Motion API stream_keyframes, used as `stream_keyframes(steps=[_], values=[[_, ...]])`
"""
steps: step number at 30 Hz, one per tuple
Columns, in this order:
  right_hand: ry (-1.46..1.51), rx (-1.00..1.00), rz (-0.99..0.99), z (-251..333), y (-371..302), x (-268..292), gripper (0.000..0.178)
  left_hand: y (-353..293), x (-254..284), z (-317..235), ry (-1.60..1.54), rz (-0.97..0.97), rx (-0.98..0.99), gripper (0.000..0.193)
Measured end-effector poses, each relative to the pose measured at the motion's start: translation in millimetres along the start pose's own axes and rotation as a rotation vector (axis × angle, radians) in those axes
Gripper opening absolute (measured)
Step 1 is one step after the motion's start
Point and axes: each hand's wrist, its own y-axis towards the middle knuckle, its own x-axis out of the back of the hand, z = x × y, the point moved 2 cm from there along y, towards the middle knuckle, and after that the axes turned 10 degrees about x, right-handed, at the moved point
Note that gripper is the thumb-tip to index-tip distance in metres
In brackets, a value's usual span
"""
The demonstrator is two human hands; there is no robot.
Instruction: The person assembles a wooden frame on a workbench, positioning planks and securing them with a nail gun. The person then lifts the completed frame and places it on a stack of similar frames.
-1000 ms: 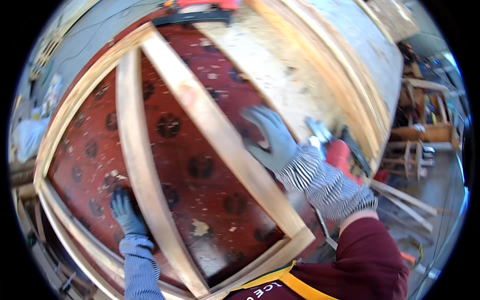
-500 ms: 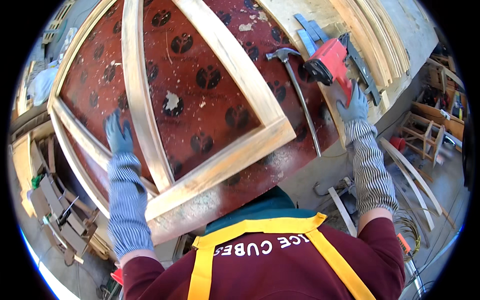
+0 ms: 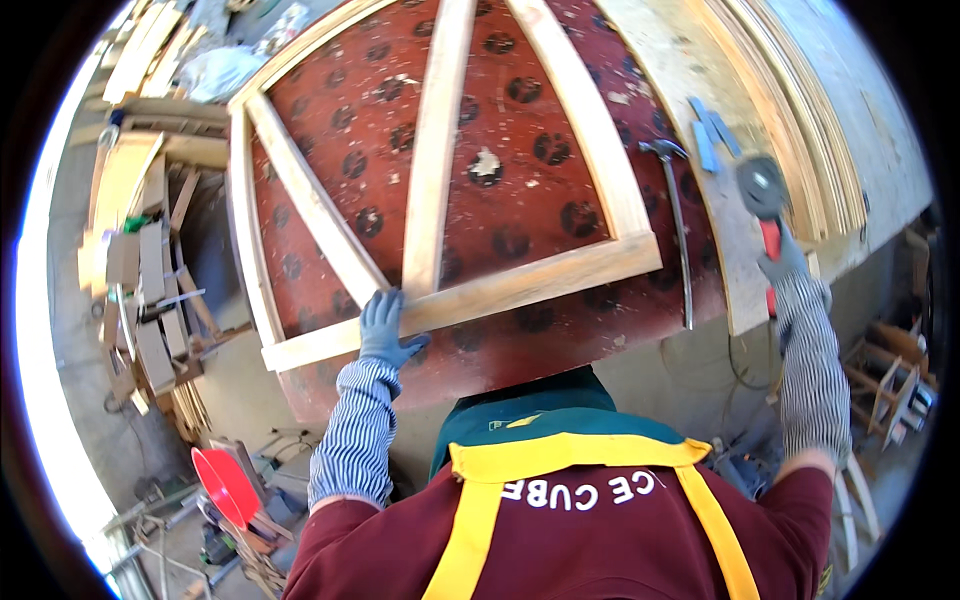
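- Over the last half second the right hand (image 3: 785,262) has lifted the red nail gun (image 3: 762,190) off the bench, its dark round cap now turned upward and blurred
- The left hand (image 3: 382,330) has shifted from inside the wooden frame (image 3: 434,150) onto its bottom rail (image 3: 530,287), so tool and timber now each have a hand, seemingly readier for work at that edge
- Left hand: open, fingers laid over the rail near the foot of the middle slat, thumb spread aside; whether it presses hard, I cannot tell
- Right hand: curled closed around the nail gun's handle, well apart from the left
- The frame lies flat on the red-brown panel (image 3: 480,352), with the claw hammer (image 3: 679,230) beside it, to the right
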Motion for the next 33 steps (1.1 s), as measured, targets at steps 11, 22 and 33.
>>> stream_keyframes(steps=[11, 22, 33], values=[[0.896, -0.201, 0.087, 261.1, -211.4, -21.4, 0.055, 35.3, -30.8, 61.5, -0.096, -0.361, 0.125, 0.057], [0.922, -0.372, 0.331, 492.4, -153.0, -195.2, 0.059, 38.9, -28.6, 64.6, -0.197, -0.257, 0.167, 0.058], [0.867, -0.395, 0.351, 509.5, -151.6, -207.5, 0.064, 39.1, -28.7, 68.2, -0.233, -0.223, 0.161, 0.058]])
